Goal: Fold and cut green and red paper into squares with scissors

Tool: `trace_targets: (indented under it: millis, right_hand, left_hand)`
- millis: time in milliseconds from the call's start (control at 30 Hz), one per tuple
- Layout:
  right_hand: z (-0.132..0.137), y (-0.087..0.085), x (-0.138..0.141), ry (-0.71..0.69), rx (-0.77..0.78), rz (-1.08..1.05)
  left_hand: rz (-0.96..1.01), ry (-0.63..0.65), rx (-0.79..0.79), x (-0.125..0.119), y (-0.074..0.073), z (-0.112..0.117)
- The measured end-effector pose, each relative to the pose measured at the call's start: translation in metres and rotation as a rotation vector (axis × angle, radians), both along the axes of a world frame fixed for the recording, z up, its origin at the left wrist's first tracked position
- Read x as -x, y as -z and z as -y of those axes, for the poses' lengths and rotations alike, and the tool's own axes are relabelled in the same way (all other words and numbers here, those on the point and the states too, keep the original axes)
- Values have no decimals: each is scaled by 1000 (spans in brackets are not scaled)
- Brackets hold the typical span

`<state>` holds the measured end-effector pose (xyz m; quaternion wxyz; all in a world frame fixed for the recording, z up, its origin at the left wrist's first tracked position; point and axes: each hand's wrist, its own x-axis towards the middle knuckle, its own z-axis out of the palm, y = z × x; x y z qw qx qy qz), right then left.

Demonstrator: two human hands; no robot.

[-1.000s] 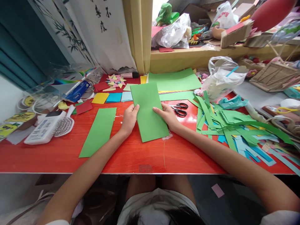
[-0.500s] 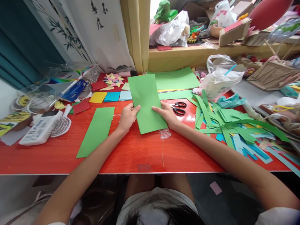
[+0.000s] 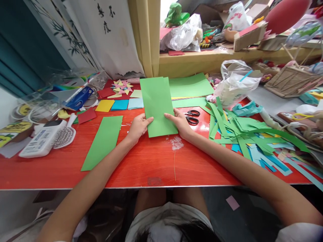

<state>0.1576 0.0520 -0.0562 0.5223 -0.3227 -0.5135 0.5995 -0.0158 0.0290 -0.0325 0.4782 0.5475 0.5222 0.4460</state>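
I hold a tall green paper sheet [image 3: 157, 104] upright-ish over the red table [image 3: 141, 161]. My left hand [image 3: 137, 127] pinches its lower left edge, thumb on top. At the lower right edge my right hand [image 3: 180, 122] grips it the same way. Both hands are closed on the sheet. A second green strip [image 3: 103, 141] lies flat to the left of my left arm. Black-handled scissors [image 3: 191, 116] rest just right of my right hand.
A heap of green and blue paper offcuts [image 3: 252, 137] covers the right side. Coloured squares [image 3: 118, 104] and paper stars [image 3: 122, 86] lie at the back. A hairbrush [image 3: 64, 134] and a white device [image 3: 41, 143] sit at the left. A plastic bag [image 3: 237, 84] stands behind the scissors.
Both hands have slid the green sheet away from me, toward the back of the table. A whitish smear on the table, formerly under its near edge, now shows.
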Motion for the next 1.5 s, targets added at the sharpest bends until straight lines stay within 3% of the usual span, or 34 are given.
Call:
trace_targets:
  millis: [367,767,1267,1500]
  right_hand:
    - [-3,5,0,-45,-16,55]
    - [0,2,1,-2,-23,72]
    - [-2,4,0,13,-41,61]
    - [-2,3,-1,10,-42,73]
  left_hand:
    - [-8,-25,-46,1,5,-3]
    - [-13,-34,-70,1,7,-3]
    - [-33,-32,-6,-7,-5,5]
    - [-1,-41,-6,-8,-4,4]
